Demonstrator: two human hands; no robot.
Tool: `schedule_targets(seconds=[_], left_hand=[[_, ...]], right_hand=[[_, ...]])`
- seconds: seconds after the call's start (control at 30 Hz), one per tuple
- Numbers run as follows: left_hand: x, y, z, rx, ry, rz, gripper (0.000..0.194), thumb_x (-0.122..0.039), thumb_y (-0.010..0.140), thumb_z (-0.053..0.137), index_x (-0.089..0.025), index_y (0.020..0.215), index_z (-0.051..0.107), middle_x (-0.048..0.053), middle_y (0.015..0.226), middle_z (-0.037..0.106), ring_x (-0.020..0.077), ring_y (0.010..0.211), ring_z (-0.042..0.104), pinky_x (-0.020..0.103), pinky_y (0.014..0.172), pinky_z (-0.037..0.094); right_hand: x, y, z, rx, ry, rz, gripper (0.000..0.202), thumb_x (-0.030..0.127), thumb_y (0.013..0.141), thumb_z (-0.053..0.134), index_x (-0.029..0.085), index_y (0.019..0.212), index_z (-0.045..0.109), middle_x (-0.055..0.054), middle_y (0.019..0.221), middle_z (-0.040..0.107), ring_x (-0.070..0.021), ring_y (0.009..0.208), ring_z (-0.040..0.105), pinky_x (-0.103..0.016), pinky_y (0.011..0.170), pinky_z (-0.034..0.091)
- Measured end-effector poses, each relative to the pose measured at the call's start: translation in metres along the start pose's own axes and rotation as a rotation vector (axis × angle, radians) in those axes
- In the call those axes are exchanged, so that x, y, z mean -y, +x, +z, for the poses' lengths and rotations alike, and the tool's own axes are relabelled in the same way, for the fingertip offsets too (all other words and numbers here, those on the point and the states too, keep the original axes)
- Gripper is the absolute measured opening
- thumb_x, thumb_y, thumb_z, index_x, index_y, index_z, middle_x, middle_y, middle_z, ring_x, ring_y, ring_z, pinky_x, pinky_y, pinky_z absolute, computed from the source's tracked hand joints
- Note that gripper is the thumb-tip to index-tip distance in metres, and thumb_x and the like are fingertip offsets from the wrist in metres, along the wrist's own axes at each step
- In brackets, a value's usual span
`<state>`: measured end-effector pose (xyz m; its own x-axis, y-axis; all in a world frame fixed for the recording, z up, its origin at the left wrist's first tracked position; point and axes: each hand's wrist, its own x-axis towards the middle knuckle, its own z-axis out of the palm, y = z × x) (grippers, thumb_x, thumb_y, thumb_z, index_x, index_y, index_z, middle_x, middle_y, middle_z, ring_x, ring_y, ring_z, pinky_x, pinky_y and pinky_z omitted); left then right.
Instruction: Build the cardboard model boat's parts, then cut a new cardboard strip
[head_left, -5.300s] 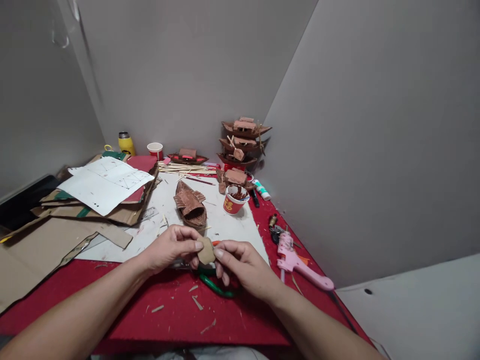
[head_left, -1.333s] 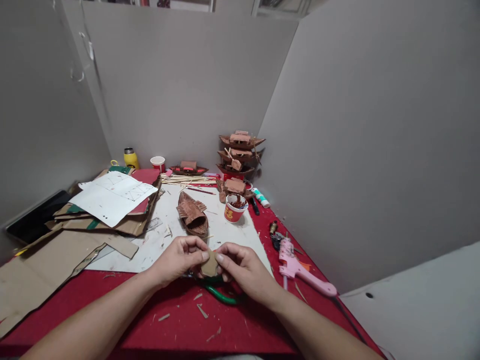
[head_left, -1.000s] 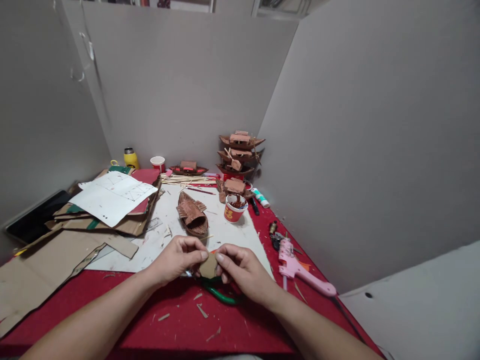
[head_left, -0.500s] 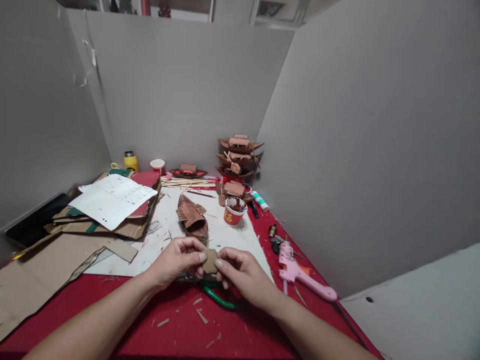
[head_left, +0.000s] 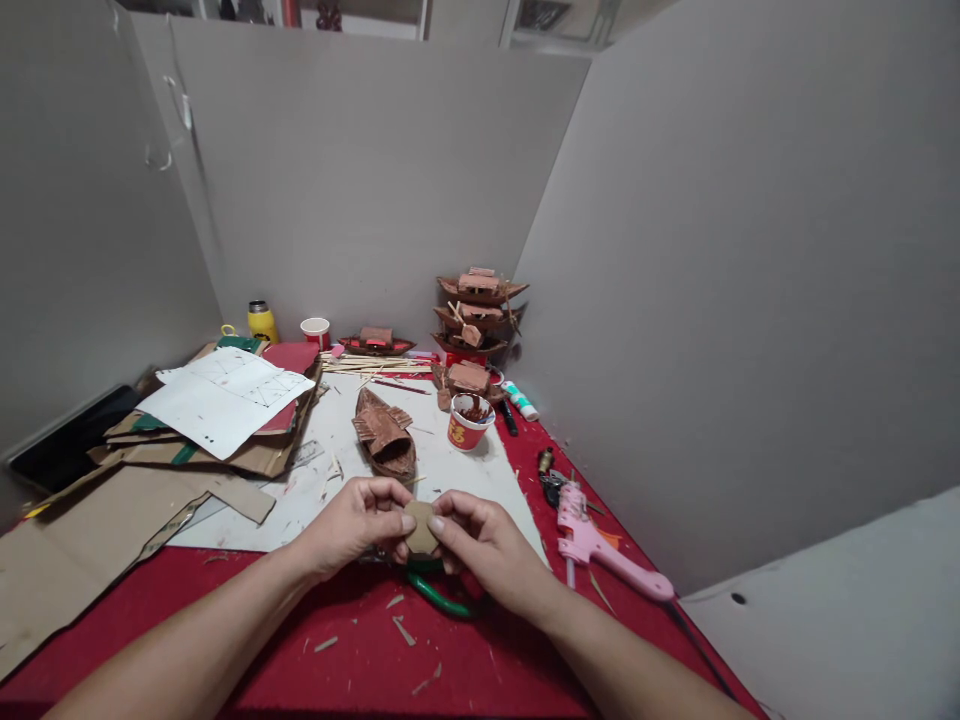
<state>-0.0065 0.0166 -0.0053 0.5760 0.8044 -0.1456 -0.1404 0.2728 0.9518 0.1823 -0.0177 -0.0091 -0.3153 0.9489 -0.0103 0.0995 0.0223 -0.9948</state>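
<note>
Between my two hands is a small tan cardboard piece (head_left: 421, 530) with clipped corners. My left hand (head_left: 369, 520) pinches its left edge between thumb and fingers. On the opposite edge, my right hand (head_left: 476, 540) grips it the same way. Below the hands lies a green handle (head_left: 442, 596), its other end hidden behind them. Just beyond my fingers a brown model boat (head_left: 385, 437) with a curved roof rests on the white board (head_left: 465, 490). A red paper cup (head_left: 469, 428) holding brown stuff stands to the boat's right.
A pink glue gun (head_left: 611, 560) lies at the right by some keys (head_left: 553, 488). Stacked model boats (head_left: 480, 315) stand at the back, near thin wooden sticks (head_left: 375, 366). Cardboard sheets (head_left: 97, 530) and a drawing on paper (head_left: 225, 395) cover the left. Grey panels enclose the table.
Both hands keep their hold on the cardboard piece, which has tilted slightly and sits a touch lower. Nothing else has visibly moved.
</note>
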Motion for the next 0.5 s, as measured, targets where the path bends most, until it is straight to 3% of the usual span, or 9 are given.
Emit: schedule_targets(seconds=[0.5], left_hand=[[-0.0023, -0.0002, 0.0010, -0.015, -0.002, 0.002, 0.035, -0.034, 0.064, 0.081, -0.012, 0.083, 0.062, 0.001, 0.058, 0.066, 0.0101, 0.048, 0.060, 0.019, 0.049, 0.044]], right_hand=[[0.0031, -0.0014, 0.0016, -0.048, 0.018, -0.010, 0.034, 0.048, 0.081, 0.063, 0.015, 0.080, 0.056, 0.003, 0.060, 0.054, -0.0075, 0.048, 0.047, -0.020, 0.047, 0.038]])
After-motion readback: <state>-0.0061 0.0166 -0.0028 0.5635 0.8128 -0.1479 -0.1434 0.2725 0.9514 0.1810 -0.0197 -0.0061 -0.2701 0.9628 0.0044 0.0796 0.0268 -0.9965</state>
